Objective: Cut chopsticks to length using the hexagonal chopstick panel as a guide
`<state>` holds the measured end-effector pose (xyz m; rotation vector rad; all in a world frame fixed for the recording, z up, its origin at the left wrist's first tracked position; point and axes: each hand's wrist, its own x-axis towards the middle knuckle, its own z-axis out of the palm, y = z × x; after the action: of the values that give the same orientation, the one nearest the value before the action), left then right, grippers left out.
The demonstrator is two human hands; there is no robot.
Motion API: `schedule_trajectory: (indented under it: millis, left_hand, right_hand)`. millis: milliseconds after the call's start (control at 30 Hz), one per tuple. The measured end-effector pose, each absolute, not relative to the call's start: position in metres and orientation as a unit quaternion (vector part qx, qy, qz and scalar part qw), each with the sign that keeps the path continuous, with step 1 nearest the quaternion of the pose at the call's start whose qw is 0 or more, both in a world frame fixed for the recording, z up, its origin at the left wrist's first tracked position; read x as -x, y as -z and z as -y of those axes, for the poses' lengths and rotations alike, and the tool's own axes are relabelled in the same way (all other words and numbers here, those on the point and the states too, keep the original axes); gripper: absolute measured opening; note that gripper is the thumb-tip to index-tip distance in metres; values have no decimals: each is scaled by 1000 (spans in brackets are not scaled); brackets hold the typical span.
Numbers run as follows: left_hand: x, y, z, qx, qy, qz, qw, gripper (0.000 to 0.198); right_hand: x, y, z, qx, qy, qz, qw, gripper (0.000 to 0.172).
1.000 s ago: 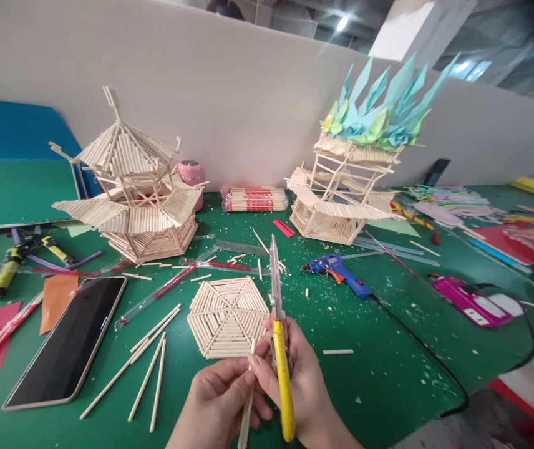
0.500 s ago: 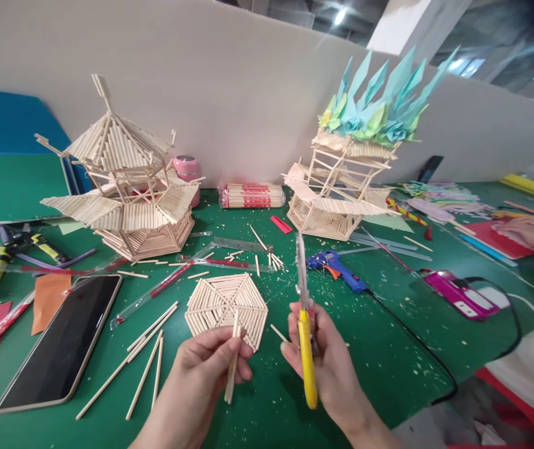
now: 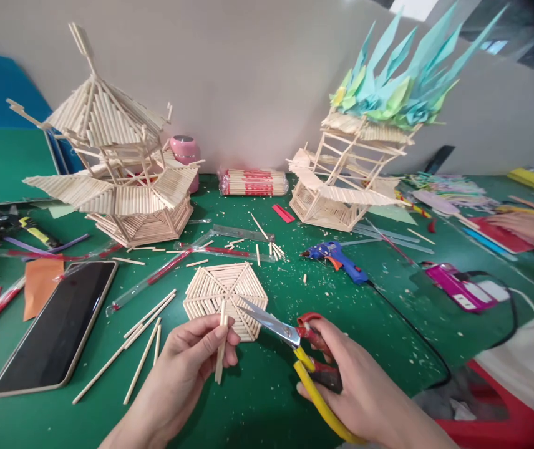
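Observation:
My left hand (image 3: 187,362) pinches a short bundle of wooden sticks (image 3: 221,343), held nearly upright just in front of a flat hexagonal stick panel (image 3: 220,290) lying on the green table. My right hand (image 3: 355,386) grips yellow-and-red-handled scissors (image 3: 290,340). Their blades are slightly apart and point left toward the sticks, the tips over the panel's near edge. Both hands hover low over the table.
A stick pagoda (image 3: 117,168) stands at back left, a second model with paper cranes (image 3: 365,137) at back right. A phone (image 3: 56,327), loose sticks (image 3: 140,349), a blue glue gun (image 3: 337,259) with cable, a stick packet (image 3: 254,182) and another person's hand (image 3: 529,231) surround the work spot.
The scissors swung from pointing upright to lying sideways with blades aimed left at the sticks. My hands moved apart, then the left kept the sticks by the panel.

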<state>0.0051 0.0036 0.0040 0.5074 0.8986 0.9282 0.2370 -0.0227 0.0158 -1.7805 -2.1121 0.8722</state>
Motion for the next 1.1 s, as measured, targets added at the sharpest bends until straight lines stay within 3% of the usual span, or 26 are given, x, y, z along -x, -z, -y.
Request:
schedule_trajectory:
  millis: [1100]
  left_hand:
    - [-9, 0, -2, -361, -371, -472, 714, 19]
  right_hand:
    - [-234, -31, 15, 578, -268, 767, 71, 46]
